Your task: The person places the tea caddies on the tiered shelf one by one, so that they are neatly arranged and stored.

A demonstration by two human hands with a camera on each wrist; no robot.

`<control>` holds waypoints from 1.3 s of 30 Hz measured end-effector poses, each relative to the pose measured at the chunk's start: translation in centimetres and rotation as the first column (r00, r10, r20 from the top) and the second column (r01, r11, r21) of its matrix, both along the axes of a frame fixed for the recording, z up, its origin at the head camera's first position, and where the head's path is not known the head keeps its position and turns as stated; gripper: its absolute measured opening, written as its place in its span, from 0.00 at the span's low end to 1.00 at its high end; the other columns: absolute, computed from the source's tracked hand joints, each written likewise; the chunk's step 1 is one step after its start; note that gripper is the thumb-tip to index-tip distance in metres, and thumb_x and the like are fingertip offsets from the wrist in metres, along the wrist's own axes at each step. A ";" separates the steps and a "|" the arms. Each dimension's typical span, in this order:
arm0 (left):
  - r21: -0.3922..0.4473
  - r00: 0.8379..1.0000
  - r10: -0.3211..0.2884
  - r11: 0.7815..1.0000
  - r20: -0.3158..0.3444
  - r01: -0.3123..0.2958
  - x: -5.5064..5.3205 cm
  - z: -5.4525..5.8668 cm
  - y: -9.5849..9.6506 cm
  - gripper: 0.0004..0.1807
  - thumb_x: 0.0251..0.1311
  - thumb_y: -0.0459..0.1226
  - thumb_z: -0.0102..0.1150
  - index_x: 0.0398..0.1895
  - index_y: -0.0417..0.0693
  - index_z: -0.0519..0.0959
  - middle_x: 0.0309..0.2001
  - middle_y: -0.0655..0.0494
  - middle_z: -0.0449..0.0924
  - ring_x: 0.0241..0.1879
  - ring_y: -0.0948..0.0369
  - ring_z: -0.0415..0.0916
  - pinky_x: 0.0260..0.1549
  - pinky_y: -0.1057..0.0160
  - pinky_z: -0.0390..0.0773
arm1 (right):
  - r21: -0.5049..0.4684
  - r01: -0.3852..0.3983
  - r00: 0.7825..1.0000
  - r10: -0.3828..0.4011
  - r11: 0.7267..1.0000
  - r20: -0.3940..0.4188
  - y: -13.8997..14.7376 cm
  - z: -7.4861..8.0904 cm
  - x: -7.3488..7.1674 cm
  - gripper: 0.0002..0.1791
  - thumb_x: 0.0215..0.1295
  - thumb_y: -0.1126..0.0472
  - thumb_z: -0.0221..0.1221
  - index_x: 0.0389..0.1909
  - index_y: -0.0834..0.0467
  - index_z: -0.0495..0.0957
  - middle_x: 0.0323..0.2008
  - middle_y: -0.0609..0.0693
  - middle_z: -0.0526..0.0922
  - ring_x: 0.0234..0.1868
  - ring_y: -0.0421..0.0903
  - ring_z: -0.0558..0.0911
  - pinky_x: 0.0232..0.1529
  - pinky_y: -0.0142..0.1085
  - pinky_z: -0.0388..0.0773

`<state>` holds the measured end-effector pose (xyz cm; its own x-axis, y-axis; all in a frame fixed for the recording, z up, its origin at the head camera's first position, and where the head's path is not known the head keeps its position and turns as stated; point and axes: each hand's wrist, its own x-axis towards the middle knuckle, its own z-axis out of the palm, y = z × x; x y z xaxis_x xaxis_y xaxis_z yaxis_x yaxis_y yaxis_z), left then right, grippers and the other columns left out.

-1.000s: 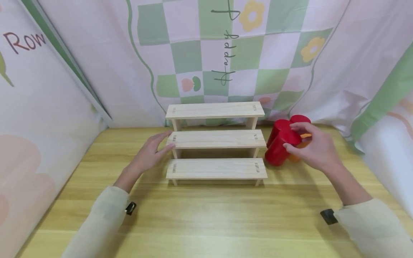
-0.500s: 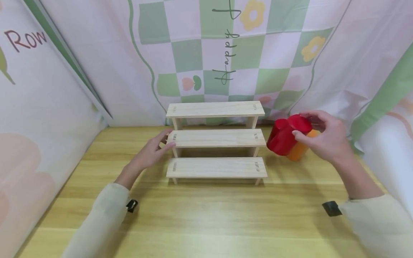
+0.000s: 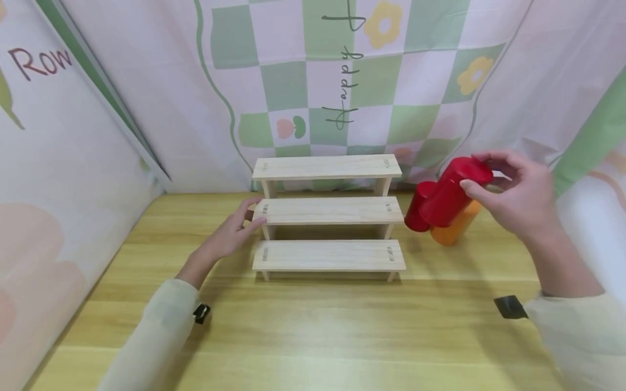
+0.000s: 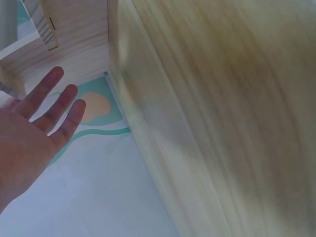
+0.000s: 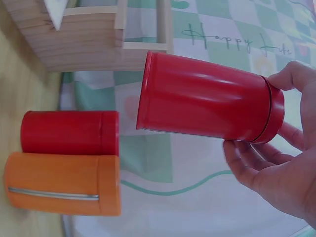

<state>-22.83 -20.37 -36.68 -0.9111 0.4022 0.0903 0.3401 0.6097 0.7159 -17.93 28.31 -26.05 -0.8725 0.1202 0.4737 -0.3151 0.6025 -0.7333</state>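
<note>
A red cylindrical canister with a lid (image 3: 447, 193) is lifted above the table, tilted, its lid end toward my right hand (image 3: 525, 198). That hand grips it around the lid, thumb on one side and fingers on the other, as the right wrist view confirms. Below it, a second red canister (image 5: 69, 132) and an orange canister (image 5: 61, 182) stand side by side on the table. My left hand (image 3: 227, 233) is at the left end of a three-tier wooden shelf (image 3: 329, 210), thumb touching the middle tier. In the left wrist view, three of its fingers are straight and spread.
The wood-grain table (image 3: 313, 326) extends in front of the shelf. A checkered curtain (image 3: 327, 81) hangs close behind the shelf and canisters. More printed cloth (image 3: 58, 163) rises along the left side, and a similar curtain borders the right.
My right hand has raised the red canister up and to the right, away from the other red one, uncovering more of the orange canister. The left hand stays at the shelf.
</note>
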 end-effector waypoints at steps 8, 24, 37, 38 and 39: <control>0.005 1.000 0.006 1.000 0.018 -0.006 -0.2 -0.2 0.0 0.33 0.76 0.53 0.41 0.77 0.55 0.48 0.52 0.38 0.77 0.54 0.44 0.76 0.51 0.47 0.75 | -0.079 -0.045 0.999 0.047 0.996 0.015 -1.2 1.1 -0.1 0.23 0.58 0.69 0.67 0.56 0.62 0.78 0.43 0.31 0.79 0.44 0.31 0.78 0.40 0.13 0.75; 0.029 0.999 -0.008 1.000 0.039 0.007 -0.5 -0.4 0.0 0.34 0.76 0.53 0.41 0.77 0.53 0.46 0.52 0.38 0.78 0.57 0.46 0.75 0.56 0.45 0.74 | -0.104 -0.224 0.974 0.220 0.969 -0.047 -5.6 1.7 -0.8 0.22 0.58 0.71 0.66 0.54 0.58 0.80 0.48 0.40 0.81 0.48 0.40 0.80 0.41 0.19 0.79; 0.051 0.998 -0.016 0.999 0.053 0.013 -0.6 -0.4 -0.2 0.32 0.77 0.50 0.41 0.76 0.53 0.47 0.49 0.36 0.80 0.57 0.43 0.76 0.56 0.45 0.73 | -0.168 -0.334 0.943 0.326 0.928 -0.073 -8.4 1.1 -2.3 0.21 0.56 0.71 0.67 0.52 0.60 0.81 0.46 0.41 0.83 0.45 0.41 0.82 0.42 0.22 0.81; 0.049 0.998 -0.016 0.999 0.054 0.013 -0.6 -0.4 -0.1 0.32 0.77 0.50 0.41 0.76 0.53 0.47 0.49 0.36 0.80 0.57 0.43 0.76 0.56 0.45 0.73 | -0.163 -0.333 0.943 0.326 0.929 -0.070 -8.6 1.1 -2.4 0.21 0.56 0.71 0.67 0.52 0.61 0.80 0.46 0.41 0.83 0.45 0.41 0.82 0.42 0.22 0.81; 0.049 0.998 -0.017 0.999 0.054 0.014 -0.6 -0.4 -0.1 0.32 0.77 0.50 0.41 0.76 0.52 0.47 0.49 0.36 0.80 0.57 0.43 0.76 0.56 0.44 0.73 | -0.158 -0.335 0.942 0.328 0.929 -0.070 -8.8 1.1 -2.5 0.21 0.56 0.71 0.67 0.52 0.61 0.80 0.46 0.41 0.83 0.45 0.41 0.82 0.42 0.22 0.81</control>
<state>-23.41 -20.48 -37.08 -0.9088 0.4129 0.0600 0.3088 0.5689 0.7622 -20.39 19.50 -24.94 -0.8558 -0.0929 0.5089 -0.5087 0.3303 -0.7951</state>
